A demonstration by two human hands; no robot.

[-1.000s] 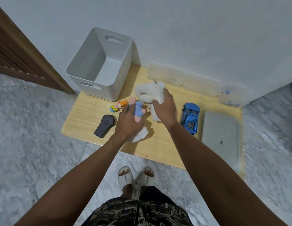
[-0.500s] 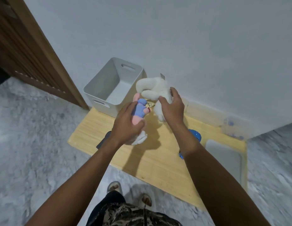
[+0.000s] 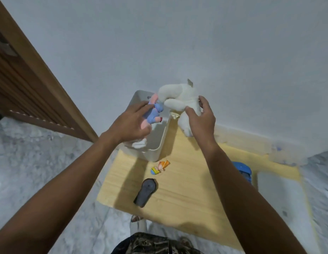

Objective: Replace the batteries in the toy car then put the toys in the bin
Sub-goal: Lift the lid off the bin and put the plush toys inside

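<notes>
Above bin (image 3: 160, 143) (grey): two plush toys (image 3: 179, 99)

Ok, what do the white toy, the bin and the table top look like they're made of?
White toy: soft plush fabric, fuzzy matte surface, limbs drooping from the right hand. Bin: likely moulded plastic, smooth matte pale grey, thin walls, rounded corners. Table top: looks like light wood or bamboo, with fine straight grain lines; it could be laminate.

both arms outstretched, left hand (image 3: 131, 125) and right hand (image 3: 200, 119) gripping.
</notes>
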